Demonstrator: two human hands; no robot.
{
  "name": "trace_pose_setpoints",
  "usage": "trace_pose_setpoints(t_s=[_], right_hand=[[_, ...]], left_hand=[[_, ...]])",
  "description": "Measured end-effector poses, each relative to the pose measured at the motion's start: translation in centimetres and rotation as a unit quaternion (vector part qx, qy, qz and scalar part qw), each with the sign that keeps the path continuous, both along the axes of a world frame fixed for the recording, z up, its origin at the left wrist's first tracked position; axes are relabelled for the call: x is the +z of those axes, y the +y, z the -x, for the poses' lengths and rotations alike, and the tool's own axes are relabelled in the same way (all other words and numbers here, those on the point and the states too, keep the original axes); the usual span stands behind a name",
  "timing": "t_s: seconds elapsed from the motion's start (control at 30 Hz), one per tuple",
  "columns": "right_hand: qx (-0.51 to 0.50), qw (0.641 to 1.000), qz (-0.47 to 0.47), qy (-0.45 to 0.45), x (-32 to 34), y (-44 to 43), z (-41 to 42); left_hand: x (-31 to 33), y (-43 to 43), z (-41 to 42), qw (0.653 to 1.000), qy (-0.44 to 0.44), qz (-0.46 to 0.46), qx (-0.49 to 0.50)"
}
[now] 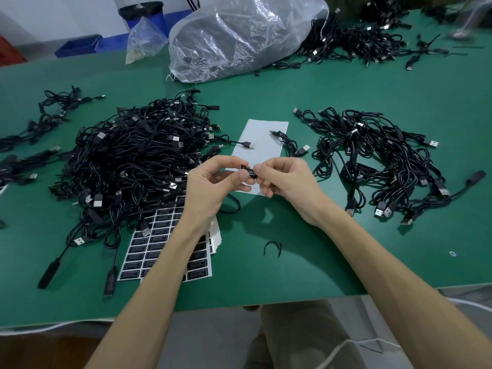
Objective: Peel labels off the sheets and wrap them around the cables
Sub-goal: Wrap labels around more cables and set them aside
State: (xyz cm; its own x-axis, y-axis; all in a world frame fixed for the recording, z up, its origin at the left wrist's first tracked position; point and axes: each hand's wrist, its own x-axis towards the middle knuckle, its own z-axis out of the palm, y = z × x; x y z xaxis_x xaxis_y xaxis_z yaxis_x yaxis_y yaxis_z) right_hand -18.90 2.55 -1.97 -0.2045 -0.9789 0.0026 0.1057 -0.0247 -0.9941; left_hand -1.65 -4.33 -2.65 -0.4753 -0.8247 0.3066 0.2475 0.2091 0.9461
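Green table [266, 275] fills your view. Crumpled clear plastic bag [239, 35] at the far edge. Large heap of black cables [133, 155] to your left; smaller heap [372, 161] to your right. Label sheets [159, 249] lie near you, partly under the large heap and your left forearm. Blank white sheet [263, 134] lies between the heaps, past your hands. Your left hand [210, 187] and right hand [287, 182] meet above the table, fingers curled, each pinching one end of a black label [250, 172] between thumb and forefinger. A cable [235, 205] loops beneath your left hand; whether the label encircles it, you cannot tell.
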Motion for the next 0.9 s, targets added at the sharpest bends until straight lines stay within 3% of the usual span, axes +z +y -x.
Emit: trace_pose_setpoints(t_s=[0.9], right_hand=[[-0.023, 0.999, 0.000, 0.045, -0.08, -0.01, -0.24]], left_hand=[[-0.04, 0.14, 0.08, 1.000, -0.002, -0.002, 0.006]])
